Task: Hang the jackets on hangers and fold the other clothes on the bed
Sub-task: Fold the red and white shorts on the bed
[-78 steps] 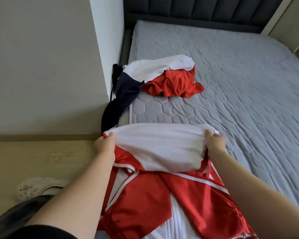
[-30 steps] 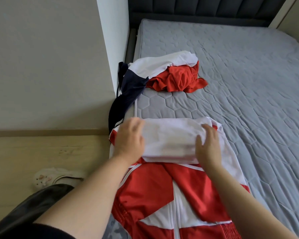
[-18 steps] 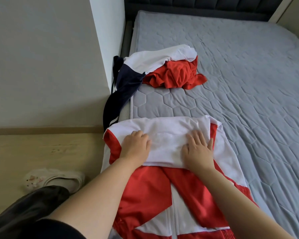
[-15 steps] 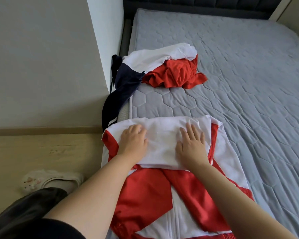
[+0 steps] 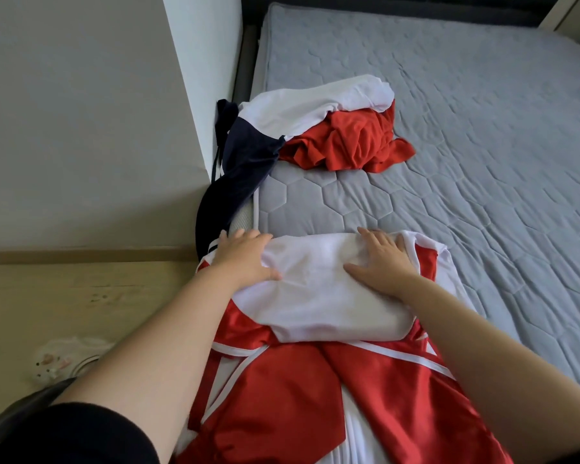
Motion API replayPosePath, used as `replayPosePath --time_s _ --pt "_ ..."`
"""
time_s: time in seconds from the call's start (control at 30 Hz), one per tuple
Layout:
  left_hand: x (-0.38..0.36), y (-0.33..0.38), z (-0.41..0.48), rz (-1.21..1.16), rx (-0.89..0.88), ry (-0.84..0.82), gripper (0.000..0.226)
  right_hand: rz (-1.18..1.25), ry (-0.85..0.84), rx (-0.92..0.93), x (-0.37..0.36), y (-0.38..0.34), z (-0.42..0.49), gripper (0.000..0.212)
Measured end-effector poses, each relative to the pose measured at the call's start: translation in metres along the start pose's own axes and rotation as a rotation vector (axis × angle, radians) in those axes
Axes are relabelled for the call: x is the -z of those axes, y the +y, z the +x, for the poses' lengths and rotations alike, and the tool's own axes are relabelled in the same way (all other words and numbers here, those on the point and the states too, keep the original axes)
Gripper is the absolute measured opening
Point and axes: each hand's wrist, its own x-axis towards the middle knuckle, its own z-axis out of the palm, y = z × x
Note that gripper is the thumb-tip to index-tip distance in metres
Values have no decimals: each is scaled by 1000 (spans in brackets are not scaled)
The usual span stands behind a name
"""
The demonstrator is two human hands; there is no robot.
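Grey quilted mattress (image 5: 466,182), stitched in a honeycomb of hexagons, fills most of the room's right side, with a dark padded headboard (image 5: 399,6) across its far end. A pale wall corner (image 5: 201,78) juts in tight against the bed's left edge, and light wood flooring (image 5: 64,296) runs below it. A white slipper (image 5: 71,360) with small coloured marks lies on that floor.

At the near left corner of the mattress lies a red and white jacket (image 5: 282,406), its red cloth glossy and satin-like, trimmed with thin white piping and split by a white ribbed strip down the middle. Its upper part is doubled back into a soft white fold (image 5: 318,303), matte and faintly creased.

The left hand (image 5: 245,259) lies on the fold's left end at the mattress edge, fingers (image 5: 248,236) straight and together, palm down, gripping nothing. The right hand (image 5: 380,259) presses flat on the fold's right half, fingers spread, thumb out to the side, likewise holding nothing. A black short sleeve (image 5: 81,433) covers the left upper arm.

Farther up the bed, apart from the jacket, sits a loose heap. It is a crumpled red garment (image 5: 352,142), a smooth white garment (image 5: 315,102) draped over it, and a navy garment (image 5: 245,162) spilling off the mattress edge into the gap beside the wall.
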Motion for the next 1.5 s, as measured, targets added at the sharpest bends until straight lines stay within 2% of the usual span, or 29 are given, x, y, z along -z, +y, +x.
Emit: replayPosePath --time_s 0.1,0.17,0.2,0.3,0.43,0.5,0.57,0.7,0.8,0.9,1.0,1.07,1.2,1.33,1.4,1.43,1.5 --pt "23 2 -1 -78 -68 -104 50 -175 -172 30 26 2 13 79" --pt "35 10 -1 25 -86 -164 36 -242 -294 4 38 0 17 63" --pt "40 14 -1 89 -75 -170 32 -266 -301 -19 42 -2 17 51" --pt "53 24 0 213 13 -81 28 -396 -127 -32 50 -13 13 17" --pt "81 24 -1 205 122 226 25 -438 298 84 81 -21 18 7" --pt "100 26 -2 164 97 425 20 -378 489 150 101 -21 21 7" --pt "114 30 -8 166 52 543 17 -282 621 156 117 -21 17 8" --pt "103 38 -32 185 36 510 23 -248 614 158 118 -17 -15 16" --pt "71 35 -65 171 10 467 31 -236 679 270 102 -10 -52 28" --pt "36 29 -100 139 -23 342 35 -226 728 401 78 -4 -91 15" --pt "18 29 -126 111 -100 190 28 -232 661 463 50 3 -126 22" --pt "17 30 -134 108 -96 104 23 -247 595 440 35 8 -144 12" --pt "18 33 -138 160 -70 -123 12 -312 401 295 14 10 -164 46" --pt "15 33 -138 19 -79 -357 24 -250 191 143 2 12 -169 35" --pt "15 34 -138 -206 -9 -343 35 -83 77 135 1 14 -171 35" --pt "15 35 -138 -314 20 -266 40 11 63 143 1 15 -171 34" --pt "13 43 -130 -327 -5 55 37 212 49 135 9 12 -169 19"
